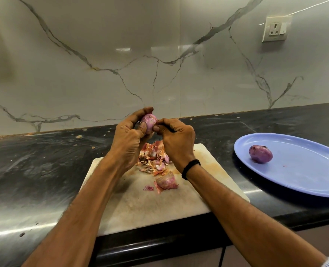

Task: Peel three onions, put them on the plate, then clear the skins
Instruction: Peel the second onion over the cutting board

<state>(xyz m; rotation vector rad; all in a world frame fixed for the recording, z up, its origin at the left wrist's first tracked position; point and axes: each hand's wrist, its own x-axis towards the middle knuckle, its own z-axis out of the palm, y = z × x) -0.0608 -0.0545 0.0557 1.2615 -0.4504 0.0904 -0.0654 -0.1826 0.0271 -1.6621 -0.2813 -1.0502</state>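
Held up over the far part of the pale, stained stone chopping board (159,212): a small round pink-purple onion (149,121), mostly bare of papery skin. Left hand (128,145) curled round it from the left and beneath, thumb across its near face. Right hand (176,140) against its right side, thumb and forefinger pinched there, probably on a last shred of skin, though too small to tell. Long axis roughly upright. Off to the right and lower, well apart, on the black stone counter (34,166): the oval lilac-blue plastic plate (304,178), nearer the right hand, so likely that hand's carry. Holds one peeled purple onion (260,154). Heaped on the board below the hands: orange-pink papery skins (153,158), with a larger cupped shell (167,183) just nearer. No third onion in sight.
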